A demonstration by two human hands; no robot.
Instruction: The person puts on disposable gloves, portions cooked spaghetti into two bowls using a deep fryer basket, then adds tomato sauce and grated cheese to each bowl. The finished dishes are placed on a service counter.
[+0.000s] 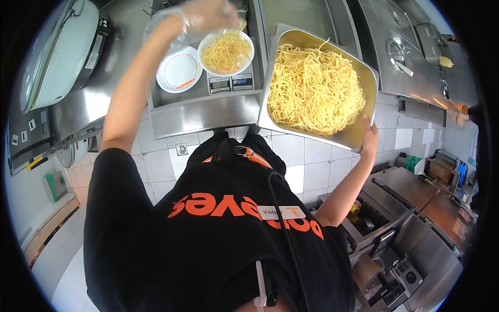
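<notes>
My left hand, in a clear plastic glove, is blurred above the far rim of a white bowl of yellow noodles. Whether its fingers hold anything is hidden by the blur. The bowl rests on a digital kitchen scale with a lit display. An empty white bowl with an orange printed ring lies just left of it. My right hand grips the near right corner of a deep steel pan, tilted in view and heaped with noodles.
A raised steel ledge runs along the counter front. On the left counter stands a large appliance with a pale lid. A steel basin lies beyond the pan. Steel kitchen equipment lines the right side, and a drain is set in the tiled floor.
</notes>
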